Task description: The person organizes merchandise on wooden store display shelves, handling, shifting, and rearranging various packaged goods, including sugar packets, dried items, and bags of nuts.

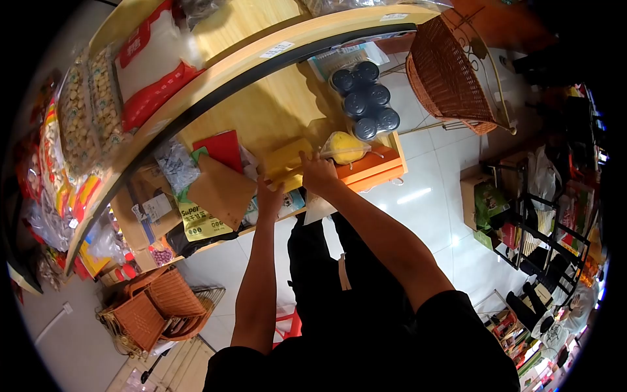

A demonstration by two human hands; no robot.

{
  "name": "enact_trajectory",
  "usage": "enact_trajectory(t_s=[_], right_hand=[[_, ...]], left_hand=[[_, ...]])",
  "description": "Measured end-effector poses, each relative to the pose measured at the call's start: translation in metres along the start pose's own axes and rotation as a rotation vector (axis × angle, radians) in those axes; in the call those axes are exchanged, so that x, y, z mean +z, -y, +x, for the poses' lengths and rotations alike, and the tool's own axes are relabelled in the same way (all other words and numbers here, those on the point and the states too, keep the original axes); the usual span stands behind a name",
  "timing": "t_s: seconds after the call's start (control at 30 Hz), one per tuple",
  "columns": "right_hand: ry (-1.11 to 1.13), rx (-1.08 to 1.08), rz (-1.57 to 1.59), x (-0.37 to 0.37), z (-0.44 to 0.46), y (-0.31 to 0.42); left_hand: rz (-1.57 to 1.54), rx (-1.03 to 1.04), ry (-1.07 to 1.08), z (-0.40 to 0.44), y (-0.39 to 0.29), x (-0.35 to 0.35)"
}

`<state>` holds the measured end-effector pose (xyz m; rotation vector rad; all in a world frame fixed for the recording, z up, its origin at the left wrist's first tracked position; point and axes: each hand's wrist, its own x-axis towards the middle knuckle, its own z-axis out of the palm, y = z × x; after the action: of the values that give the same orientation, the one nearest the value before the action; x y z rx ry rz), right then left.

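Over the front edge of the wooden shelf [261, 111], both hands grip a yellow box-like item [286, 163]. My left hand [270, 196] closes on its lower left corner. At its right end is my right hand [319, 174], fingers curled on the edge. A yellow round item in clear wrap [345, 147] sits just right of my right hand, by an orange box [369, 166]. Left of my left hand lie a brown cardboard piece [221, 189] and a red flat item [222, 148]. The yellow item's label cannot be made out.
A wrapped pack of dark-topped cans [366, 99] stands at the shelf's right end. Above is an upper shelf edge [261, 53] with a red-and-white bag [153, 72]. Wicker baskets [447, 72] stand right and lower left. A black rack [542, 215] is further right.
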<state>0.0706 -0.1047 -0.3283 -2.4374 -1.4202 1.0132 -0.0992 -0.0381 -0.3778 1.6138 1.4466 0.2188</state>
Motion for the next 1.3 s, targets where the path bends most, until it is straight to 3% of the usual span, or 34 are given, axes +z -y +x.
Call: enact_trajectory(t_s=[0.1, 0.17, 0.37, 0.47, 0.6, 0.67, 0.8, 0.87, 1.0, 1.17, 1.23, 1.3], right_hand=[[-0.037, 0.001, -0.006, 0.006, 0.005, -0.003], [-0.177, -0.031, 0.028, 0.016, 0.013, -0.009], [-0.088, 0.014, 0.260, 0.012, 0.015, -0.012], [0.096, 0.054, 0.364, 0.008, 0.015, -0.011], [0.009, -0.002, 0.401, 0.009, 0.014, -0.012], [-0.030, -0.021, 0.413, 0.019, 0.018, -0.012], [-0.020, -0.010, 0.399, 0.022, 0.024, -0.015], [0.024, -0.002, 0.448, 0.017, 0.021, -0.013], [-0.074, -0.078, 0.461, 0.019, 0.016, -0.016], [-0.094, -0.088, 0.384, 0.031, 0.006, -0.021], [-0.098, -0.130, 0.495, 0.029, -0.002, -0.022], [-0.065, -0.098, 0.493, 0.032, -0.004, -0.025]], left_hand=[[-0.126, -0.016, 0.024, 0.016, 0.012, 0.001], [0.000, 0.085, 0.034, 0.017, -0.006, -0.007], [-0.015, 0.299, -0.067, 0.021, -0.002, -0.004], [0.041, 0.234, -0.025, 0.024, -0.004, -0.010], [0.013, 0.114, 0.022, 0.034, 0.004, -0.009], [-0.143, 0.045, 0.097, 0.038, 0.011, -0.002], [-0.126, 0.049, 0.088, 0.012, -0.028, -0.011], [-0.054, 0.314, -0.040, 0.004, -0.030, -0.009], [-0.006, 0.222, -0.084, -0.014, -0.029, -0.005], [-0.020, 0.325, -0.116, -0.022, -0.030, -0.007], [-0.071, 0.163, 0.007, -0.022, -0.020, -0.008], [-0.069, 0.194, -0.001, -0.017, -0.008, -0.007]])
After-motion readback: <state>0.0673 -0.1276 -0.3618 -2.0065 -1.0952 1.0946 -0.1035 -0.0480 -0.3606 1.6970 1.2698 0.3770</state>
